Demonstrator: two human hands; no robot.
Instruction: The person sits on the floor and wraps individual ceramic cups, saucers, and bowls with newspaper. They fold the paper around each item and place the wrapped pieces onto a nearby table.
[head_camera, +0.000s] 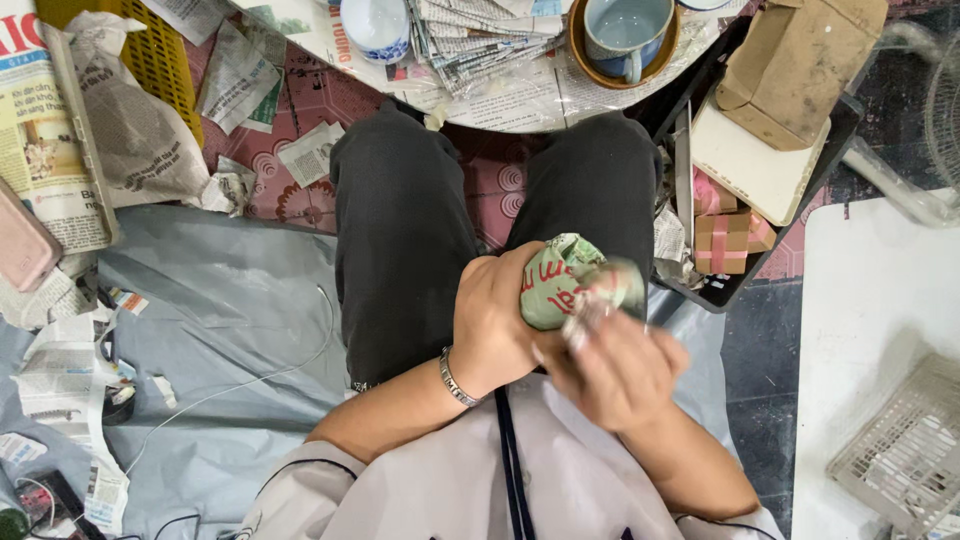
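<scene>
I hold a small round bundle wrapped in greenish newspaper over my lap. My left hand cups it from the left, fingers curled around it. My right hand grips the paper's lower right side; its fingers are blurred with motion. What is inside the wrapping is hidden. Both legs in dark trousers stretch away from me.
On a newspaper stack ahead stand a blue-and-white cup and a blue mug on a brown saucer. A black tray at right holds cardboard boxes and pink-ribboned gift boxes. Yellow crate and crumpled paper lie left; a white basket at right.
</scene>
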